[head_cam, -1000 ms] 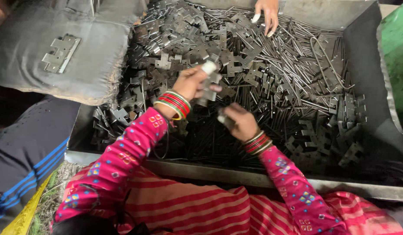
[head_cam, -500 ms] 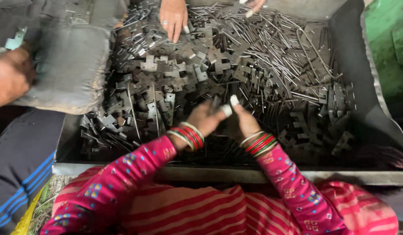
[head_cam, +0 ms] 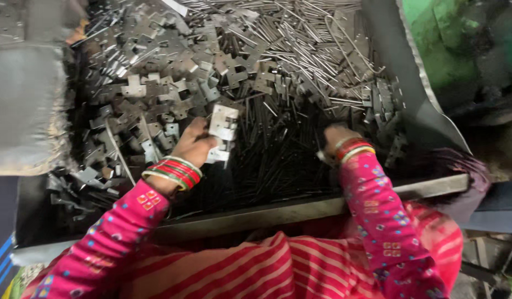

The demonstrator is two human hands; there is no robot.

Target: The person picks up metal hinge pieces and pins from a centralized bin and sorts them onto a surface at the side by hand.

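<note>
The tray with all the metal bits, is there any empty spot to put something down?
Hardly any. The tray is crowded: flat plates at left, thin rods at top and middle. Only its bare sloping wall on the right and its front rim show free metal.

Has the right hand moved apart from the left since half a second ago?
Yes. The right hand has swung out to the right over the dark pins, away from the left hand, which holds metal plates.

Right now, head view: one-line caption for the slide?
Left hand holds a pale metal plate over a tray of plates; right hand reaches into dark pins.
</note>
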